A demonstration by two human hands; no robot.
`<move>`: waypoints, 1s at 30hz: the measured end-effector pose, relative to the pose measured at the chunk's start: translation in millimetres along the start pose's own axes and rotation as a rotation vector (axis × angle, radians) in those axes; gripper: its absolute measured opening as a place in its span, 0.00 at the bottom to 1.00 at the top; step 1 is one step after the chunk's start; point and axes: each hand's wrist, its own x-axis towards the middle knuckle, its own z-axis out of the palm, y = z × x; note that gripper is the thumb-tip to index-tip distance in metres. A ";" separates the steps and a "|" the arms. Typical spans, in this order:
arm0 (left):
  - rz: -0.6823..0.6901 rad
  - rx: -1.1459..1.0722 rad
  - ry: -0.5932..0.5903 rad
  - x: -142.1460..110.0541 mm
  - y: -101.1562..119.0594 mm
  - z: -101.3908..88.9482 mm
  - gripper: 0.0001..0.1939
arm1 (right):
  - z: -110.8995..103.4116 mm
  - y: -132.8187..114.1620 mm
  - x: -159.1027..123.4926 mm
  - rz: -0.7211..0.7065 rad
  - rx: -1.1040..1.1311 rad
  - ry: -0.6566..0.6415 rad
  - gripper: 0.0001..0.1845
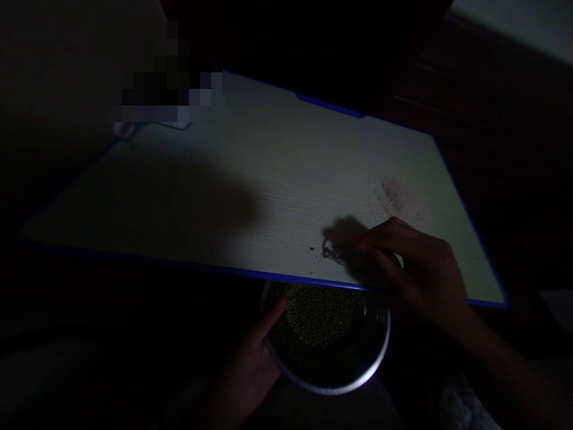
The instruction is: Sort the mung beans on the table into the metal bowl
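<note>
My left hand (255, 364) grips the side of a round metal bowl (344, 382), its thumb over the rim. Inside the bowl lie many small green beans (320, 313), which look like mung beans. The bowl is held just under the near edge of a pale board (277, 221) with a blue border. Over that edge, my right hand (412, 269) hovers with thumb and fingertips drawn together; whatever may be between them is too dark to make out. By its fingertips is a little heap of dark bits (331, 254) on the board.
A patch of pinkish crumbs or powder (396, 200) lies on the board's right part. At the far left corner stands a whitish object (179, 116), partly blurred out. Beyond the board the surroundings are very dark, with a pale surface (519, 27) at upper right.
</note>
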 end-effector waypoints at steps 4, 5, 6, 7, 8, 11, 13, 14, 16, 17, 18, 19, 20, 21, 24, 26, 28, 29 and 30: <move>0.008 -0.017 -0.094 3.6 2.7 -4.6 0.07 | -8.9 12.4 13.8 0.005 -0.093 0.058 0.10; 0.007 -0.016 -0.105 4.2 3.3 -5.5 0.07 | -9.0 16.4 16.9 -0.011 -0.112 0.059 0.10; 0.004 -0.016 -0.118 4.7 3.7 -6.3 0.07 | -8.4 20.1 19.3 -0.028 -0.117 0.049 0.11; 0.003 -0.017 -0.137 5.1 3.8 -6.9 0.07 | -7.3 23.3 20.9 -0.048 -0.103 0.030 0.12; 0.002 -0.018 -0.157 5.3 3.6 -7.5 0.06 | -5.8 25.5 21.5 -0.067 -0.080 0.007 0.12; 0.006 -0.027 -0.175 4.8 0.9 -8.3 0.05 | -2.8 26.5 17.8 -0.125 0.002 -0.049 0.13; 0.013 -0.032 -0.126 3.6 -1.1 -7.7 0.05 | -3.2 23.8 12.6 -0.146 0.030 -0.077 0.13; 0.010 -0.030 -0.094 3.0 -1.8 -7.0 0.05 | -4.2 22.1 9.6 -0.149 0.040 -0.088 0.13; -0.003 -0.017 -0.043 2.5 -2.5 -5.0 0.05 | -7.0 19.1 3.7 -0.148 0.055 -0.099 0.14; -0.009 -0.009 -0.028 2.5 -2.8 -4.0 0.05 | -8.7 17.8 0.7 -0.143 0.057 -0.104 0.14; -0.015 -0.002 -0.024 2.7 -3.1 -3.1 0.04 | -10.4 16.8 -2.2 -0.135 0.056 -0.108 0.14; -0.023 0.005 -0.030 3.1 -3.5 -2.4 0.05 | -12.1 16.0 -5.2 -0.127 0.052 -0.110 0.14; -0.026 0.009 -0.042 3.6 -4.2 -1.9 0.07 | -13.9 15.4 -8.2 -0.116 0.046 -0.112 0.14; -0.023 0.013 -0.053 4.1 -5.0 -1.5 0.08 | -15.7 15.0 -11.3 -0.101 0.040 -0.113 0.15; -0.011 0.017 -0.077 4.9 -6.7 -0.7 0.09 | -21.5 15.5 -20.8 -0.064 0.039 -0.103 0.17; -0.018 0.018 -0.071 4.8 -6.5 0.7 0.07 | -25.5 17.7 -26.7 -0.029 0.036 -0.074 0.16; -0.022 0.016 -0.082 4.4 -5.2 3.0 0.05 | -29.6 20.8 -31.6 0.005 0.018 -0.029 0.14; -0.014 0.014 -0.095 4.4 -4.6 4.2 0.05 | -31.5 22.4 -33.6 0.026 0.000 -0.013 0.13; -0.003 0.012 -0.115 4.5 -4.0 5.3 0.04 | -33.2 23.7 -35.4 0.041 -0.018 -0.007 0.11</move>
